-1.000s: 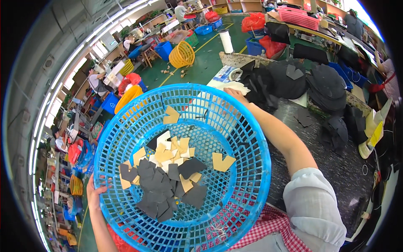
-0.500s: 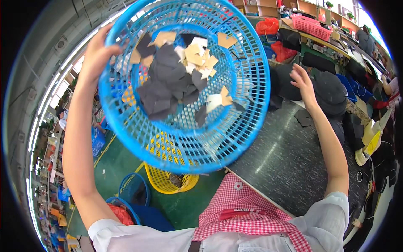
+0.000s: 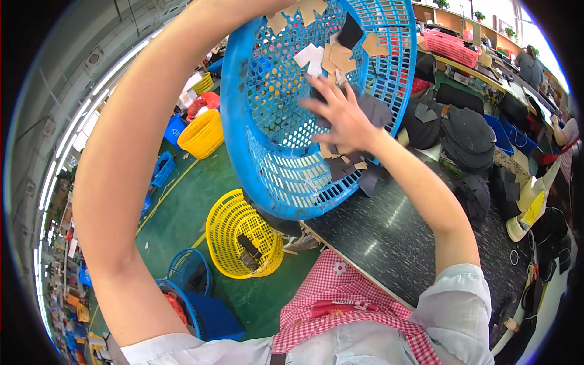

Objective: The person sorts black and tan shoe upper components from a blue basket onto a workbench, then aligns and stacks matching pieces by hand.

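Note:
A large blue plastic basket [image 3: 240, 131] is tipped steeply, its lower right side over the dark table [image 3: 389, 234]. Along its top rim lies my left hand [image 3: 275, 6], holding the basket up; its fingers are cut off by the picture's edge. Inside the basket, my right hand [image 3: 344, 118] is open with fingers spread, against the cut pieces. Tan pieces [image 3: 340, 58], a white piece [image 3: 311, 59] and black pieces [image 3: 374, 109] lie or cling around it. Some black pieces [image 3: 370, 179] are at the basket's lower edge, over the table.
A yellow basket [image 3: 222, 243] with dark items stands on the green floor, beside a smaller blue basket [image 3: 190, 267]. Black stacked pieces [image 3: 468, 143] sit at the table's far side. A pink basket [image 3: 451, 47] stands on a bench behind. Another person [image 3: 569, 131] is at the far right.
The blue basket has swung right and tipped toward the table, and the pieces have slid to its right side. My left arm has risen across; my right hand has moved into the basket.

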Demonstrator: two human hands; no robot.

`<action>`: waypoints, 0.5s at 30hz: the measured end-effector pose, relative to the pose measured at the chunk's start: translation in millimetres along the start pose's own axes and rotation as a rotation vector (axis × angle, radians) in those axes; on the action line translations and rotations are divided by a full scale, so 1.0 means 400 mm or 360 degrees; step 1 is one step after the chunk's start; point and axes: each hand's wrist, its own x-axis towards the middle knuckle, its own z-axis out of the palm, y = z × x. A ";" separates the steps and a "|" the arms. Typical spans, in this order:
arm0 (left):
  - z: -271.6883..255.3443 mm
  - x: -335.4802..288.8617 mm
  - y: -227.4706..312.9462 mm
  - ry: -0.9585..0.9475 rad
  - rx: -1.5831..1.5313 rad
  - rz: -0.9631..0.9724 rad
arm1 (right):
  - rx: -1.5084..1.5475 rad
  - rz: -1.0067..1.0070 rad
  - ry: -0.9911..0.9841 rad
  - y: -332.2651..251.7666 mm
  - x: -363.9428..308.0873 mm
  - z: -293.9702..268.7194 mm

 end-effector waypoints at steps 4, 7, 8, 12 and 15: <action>-0.024 -0.019 0.056 -0.0012 -0.0065 -0.0103 | -0.0248 0.0173 -0.0494 0.072 -0.297 0.022; -0.036 -0.035 0.059 -0.0048 -0.0107 -0.0216 | -0.0281 0.0461 -0.0647 0.083 -0.411 -0.026; -0.035 -0.040 0.047 0.0004 -0.0075 -0.0161 | -0.0272 0.0546 -0.0663 0.084 -0.422 -0.039; -0.036 -0.087 0.114 0.0161 -0.0095 0.0032 | -0.0292 0.0721 -0.0146 0.099 -0.373 -0.093; -0.011 -0.123 0.119 0.0297 -0.0201 0.0386 | -0.0300 0.0265 0.0475 0.070 -0.139 -0.188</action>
